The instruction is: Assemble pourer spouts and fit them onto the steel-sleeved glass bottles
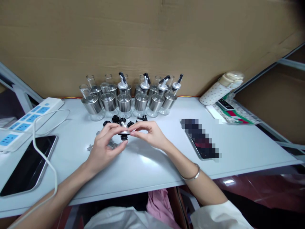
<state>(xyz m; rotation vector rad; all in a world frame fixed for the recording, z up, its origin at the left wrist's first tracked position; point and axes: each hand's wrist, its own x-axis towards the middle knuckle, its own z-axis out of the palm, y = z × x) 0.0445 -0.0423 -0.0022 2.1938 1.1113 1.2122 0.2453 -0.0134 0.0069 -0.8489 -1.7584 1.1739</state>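
Between my two hands, above the table's middle, is a bottle pourer with a silver collar and a black ribbed stopper pointing down. My left hand grips it from the left, fingers on top and thumb near the stopper. The fingertips of my right hand pinch its collar from the right. Just beyond lie black stopper parts and small black levers. Silver pourer pieces are partly hidden behind my left hand. Glass bottles with steel sleeves stand in rows behind, several at front fitted with pourers.
At left are a white power strip, a white cable and a dark tablet. To the right lies a phone, its screen blurred out. A dotted flask leans near a cardboard wall.
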